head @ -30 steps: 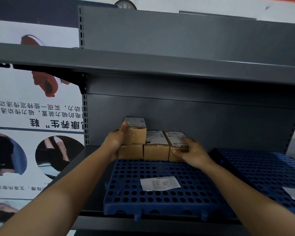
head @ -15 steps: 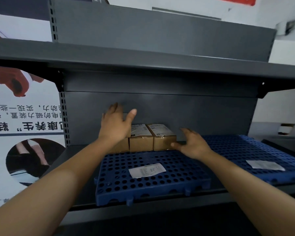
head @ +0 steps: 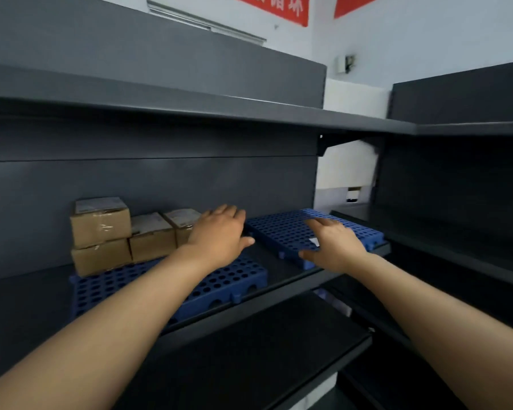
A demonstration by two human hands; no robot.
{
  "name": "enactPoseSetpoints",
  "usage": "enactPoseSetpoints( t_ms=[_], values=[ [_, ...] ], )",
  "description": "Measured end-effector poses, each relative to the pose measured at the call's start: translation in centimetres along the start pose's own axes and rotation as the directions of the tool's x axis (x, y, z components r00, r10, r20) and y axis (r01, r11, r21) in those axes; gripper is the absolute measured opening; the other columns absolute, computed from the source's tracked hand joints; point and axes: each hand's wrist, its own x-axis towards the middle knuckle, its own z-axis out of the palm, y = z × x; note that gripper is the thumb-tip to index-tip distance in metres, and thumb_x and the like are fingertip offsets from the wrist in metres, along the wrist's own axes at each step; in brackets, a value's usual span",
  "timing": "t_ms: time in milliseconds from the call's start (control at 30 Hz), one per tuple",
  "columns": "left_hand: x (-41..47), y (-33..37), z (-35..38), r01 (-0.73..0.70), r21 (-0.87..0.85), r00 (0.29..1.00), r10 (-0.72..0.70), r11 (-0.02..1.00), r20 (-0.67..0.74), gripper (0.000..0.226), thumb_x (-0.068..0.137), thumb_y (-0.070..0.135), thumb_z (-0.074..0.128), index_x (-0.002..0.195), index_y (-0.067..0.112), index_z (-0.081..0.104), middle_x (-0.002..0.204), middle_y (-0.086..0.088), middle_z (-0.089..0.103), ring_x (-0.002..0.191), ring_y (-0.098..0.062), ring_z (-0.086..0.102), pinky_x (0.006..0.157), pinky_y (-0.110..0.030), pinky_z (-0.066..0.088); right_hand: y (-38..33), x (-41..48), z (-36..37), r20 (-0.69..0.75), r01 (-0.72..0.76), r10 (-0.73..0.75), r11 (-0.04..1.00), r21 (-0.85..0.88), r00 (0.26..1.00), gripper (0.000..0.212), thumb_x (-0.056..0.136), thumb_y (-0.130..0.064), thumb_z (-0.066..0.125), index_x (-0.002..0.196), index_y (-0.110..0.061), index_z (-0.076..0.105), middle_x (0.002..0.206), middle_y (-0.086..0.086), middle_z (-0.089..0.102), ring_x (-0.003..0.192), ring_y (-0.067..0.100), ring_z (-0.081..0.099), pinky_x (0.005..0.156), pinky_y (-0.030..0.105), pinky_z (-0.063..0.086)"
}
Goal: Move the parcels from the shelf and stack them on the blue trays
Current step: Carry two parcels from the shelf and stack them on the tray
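Here, our left hand [head: 219, 235] and right hand [head: 335, 247], each grip open and empty, hover over the blue trays [head: 231, 279]; four cardboard parcels [head: 101, 223] sit stacked on the left tray, labels unreadable; red banner [head: 279, 7] characters blurred.

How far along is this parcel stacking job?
Done: four parcels sit on the left blue tray, one stacked on another. In hand: nothing; the left hand and right hand are open and empty. Left: the right blue tray holds no parcels, and none waiting are in view.
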Motion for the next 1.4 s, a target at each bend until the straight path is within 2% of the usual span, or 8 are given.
enactPoseSetpoints(
  t_ms=[200, 333, 633, 967, 1400],
  values=[
    [1.3, 7.5, 0.1, -0.115, -0.012, 0.993, 0.115, 0.993, 0.037, 0.066, 0.098, 0.045, 0.045, 0.150, 0.011, 0.024, 0.155, -0.008, 0.030, 0.143, -0.026, 0.025, 0.116, -0.040, 0.024, 6.1, -5.8, -1.4, 0.000, -0.137, 0.138, 0.988, -0.067, 0.990, 0.071, 0.087, -0.050, 0.059, 0.147, -0.022, 0.032, 0.148, 0.005, 0.039, 0.136, 0.028, 0.034, 0.106, 0.043, 0.035],
    [1.3, 13.7, 0.0, -0.197, -0.006, 0.980, 0.197, 0.980, 0.008, 0.057, 0.094, 0.047, 0.049, 0.139, 0.013, 0.039, 0.145, -0.007, 0.043, 0.136, -0.025, 0.035, 0.109, -0.040, 0.033, 10.4, -10.7, -2.2, 0.010, -0.226, 0.228, 0.969, -0.099, 0.974, 0.071, 0.087, -0.052, 0.058, 0.146, -0.024, 0.033, 0.150, 0.005, 0.038, 0.139, 0.027, 0.032, 0.109, 0.042, 0.033],
    [-2.0, 28.8, -0.9, -0.334, -0.134, 0.940, 0.340, 0.933, 0.022, 0.061, 0.093, 0.048, 0.052, 0.142, 0.015, 0.038, 0.144, -0.005, 0.045, 0.137, -0.023, 0.035, 0.111, -0.039, 0.032, 19.5, -24.0, -4.5, 0.061, -0.387, 0.397, 0.912, -0.137, 0.916, 0.071, 0.090, -0.049, 0.056, 0.150, -0.022, 0.028, 0.153, 0.005, 0.033, 0.143, 0.025, 0.026, 0.112, 0.042, 0.028],
    [-6.9, 43.1, -1.0, -0.472, -0.211, 0.875, 0.484, 0.856, 0.004, 0.063, 0.094, 0.049, 0.049, 0.144, 0.013, 0.035, 0.146, -0.005, 0.043, 0.140, -0.022, 0.033, 0.113, -0.038, 0.031, 27.7, -37.8, -5.5, 0.106, -0.547, 0.570, 0.816, -0.188, 0.814, 0.072, 0.090, -0.050, 0.056, 0.150, -0.022, 0.027, 0.154, 0.006, 0.032, 0.143, 0.026, 0.026, 0.112, 0.043, 0.031],
    [-9.4, 59.1, 1.2, -0.647, -0.321, 0.732, 0.682, 0.692, -0.004, 0.063, 0.094, 0.047, 0.051, 0.144, 0.013, 0.036, 0.145, -0.004, 0.045, 0.138, -0.021, 0.035, 0.111, -0.038, 0.033, 36.8, -49.6, -4.9, 0.139, -0.734, 0.763, 0.646, -0.211, 0.632, 0.072, 0.090, -0.049, 0.057, 0.150, -0.023, 0.027, 0.154, 0.006, 0.033, 0.142, 0.026, 0.028, 0.111, 0.042, 0.033]
  ],
)
